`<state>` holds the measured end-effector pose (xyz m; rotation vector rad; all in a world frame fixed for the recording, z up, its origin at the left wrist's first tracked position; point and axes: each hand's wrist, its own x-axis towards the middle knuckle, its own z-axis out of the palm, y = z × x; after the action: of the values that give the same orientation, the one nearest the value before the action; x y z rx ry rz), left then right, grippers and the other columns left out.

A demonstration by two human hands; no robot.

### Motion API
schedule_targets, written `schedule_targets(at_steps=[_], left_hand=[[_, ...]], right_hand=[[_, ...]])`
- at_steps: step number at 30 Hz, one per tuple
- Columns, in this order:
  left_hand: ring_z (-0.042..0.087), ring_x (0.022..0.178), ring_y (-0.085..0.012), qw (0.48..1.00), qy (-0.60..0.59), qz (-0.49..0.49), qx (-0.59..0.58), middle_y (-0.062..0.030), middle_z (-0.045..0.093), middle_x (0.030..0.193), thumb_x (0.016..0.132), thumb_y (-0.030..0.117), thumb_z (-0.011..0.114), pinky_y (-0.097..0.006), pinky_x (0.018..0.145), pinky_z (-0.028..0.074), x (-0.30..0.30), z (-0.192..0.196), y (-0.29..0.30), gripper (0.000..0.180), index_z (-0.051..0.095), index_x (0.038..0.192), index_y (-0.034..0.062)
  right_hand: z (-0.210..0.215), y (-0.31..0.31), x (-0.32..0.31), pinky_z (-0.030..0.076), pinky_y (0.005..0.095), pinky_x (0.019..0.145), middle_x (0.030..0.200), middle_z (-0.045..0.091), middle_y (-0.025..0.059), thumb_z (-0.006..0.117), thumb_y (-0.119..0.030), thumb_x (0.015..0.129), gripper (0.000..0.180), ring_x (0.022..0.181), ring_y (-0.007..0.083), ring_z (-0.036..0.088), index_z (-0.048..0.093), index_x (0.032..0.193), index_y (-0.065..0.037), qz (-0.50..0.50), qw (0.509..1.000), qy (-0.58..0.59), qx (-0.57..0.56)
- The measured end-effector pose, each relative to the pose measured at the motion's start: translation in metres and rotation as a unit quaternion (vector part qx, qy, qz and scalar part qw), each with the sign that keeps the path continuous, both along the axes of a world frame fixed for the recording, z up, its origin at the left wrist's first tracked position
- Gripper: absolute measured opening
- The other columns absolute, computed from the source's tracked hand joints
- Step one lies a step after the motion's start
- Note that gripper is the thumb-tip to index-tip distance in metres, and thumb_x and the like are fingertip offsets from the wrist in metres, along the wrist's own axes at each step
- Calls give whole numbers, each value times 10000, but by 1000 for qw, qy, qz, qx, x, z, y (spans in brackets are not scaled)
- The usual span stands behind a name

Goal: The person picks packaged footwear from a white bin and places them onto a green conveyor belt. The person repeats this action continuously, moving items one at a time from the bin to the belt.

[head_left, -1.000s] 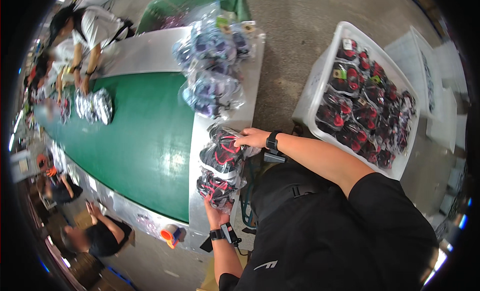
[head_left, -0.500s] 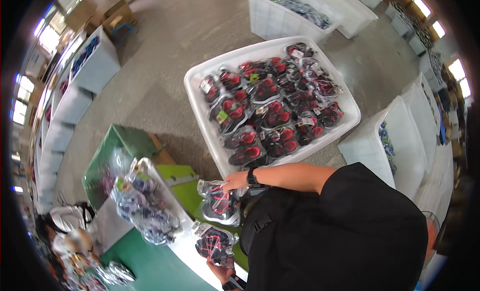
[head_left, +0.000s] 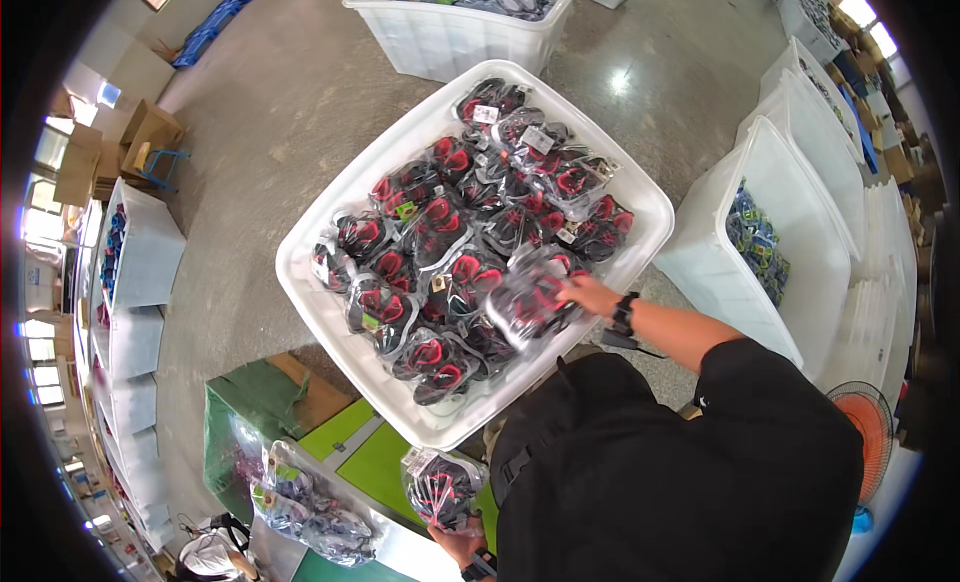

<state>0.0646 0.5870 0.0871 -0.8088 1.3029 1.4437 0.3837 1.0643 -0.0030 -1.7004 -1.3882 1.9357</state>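
"Where is the right hand?"

"Take the whole view as a dial. The right hand (head_left: 590, 296) is close to the middle, toward three o'clock, a black band (head_left: 625, 314) around its wrist. Its fingers pinch the side of a clear plastic bag holding black-and-red shoes (head_left: 532, 304), blurred."

"And where is that bag?"

"Over the large white rectangular plastic bin (head_left: 645, 202), toward four o'clock within it. I can't tell whether it touches the clear-bagged black-and-red shoes (head_left: 430, 227) that cover most of the bin."

"What about the left hand?"

"The left hand (head_left: 458, 544) is at six o'clock, closed on the lower end of a second clear bag of black shoes with red and pale stripes (head_left: 440, 490). I can't make out every finger. That bag is just below the bin's lowest corner, near a lime-green flat panel (head_left: 372, 464)."

"Anything else around?"

"At seven o'clock, clear-bagged bluish-purple shoes (head_left: 310, 512) lie on a silver metal table (head_left: 405, 550). A green sheet-covered container (head_left: 228, 412) stands at eight. At twelve is another white plastic bin (head_left: 440, 47); at three, a tilted-looking white plastic bin (head_left: 825, 312) with blue-and-green packets (head_left: 755, 247). A round orange fan (head_left: 862, 432) is at four."
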Motion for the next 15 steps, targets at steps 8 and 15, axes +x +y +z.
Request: schedule_targets(at_steps=[8, 15], left_hand=[[632, 784, -246, 999, 38, -12, -10, -39, 671, 1047, 807, 522, 565, -332, 552, 491, -16, 23, 68, 538, 623, 1138, 102], [644, 849, -250, 992, 81, -91, -10, -44, 668, 1057, 846, 487, 535, -352, 584, 490, -26, 43, 118, 480, 611, 1157, 129]], right_hand=[[-4, 14, 124, 522, 331, 700, 980, 652, 43, 626, -408, 832, 419, 832, 161, 647, 580, 1123, -110, -416, 902, 107, -38], [-52, 42, 118, 529, 340, 728, 1098, 623, 105, 615, -510, 877, 628, 874, 202, 649, 510, 1297, -55, -274, 953, -105, -79]])
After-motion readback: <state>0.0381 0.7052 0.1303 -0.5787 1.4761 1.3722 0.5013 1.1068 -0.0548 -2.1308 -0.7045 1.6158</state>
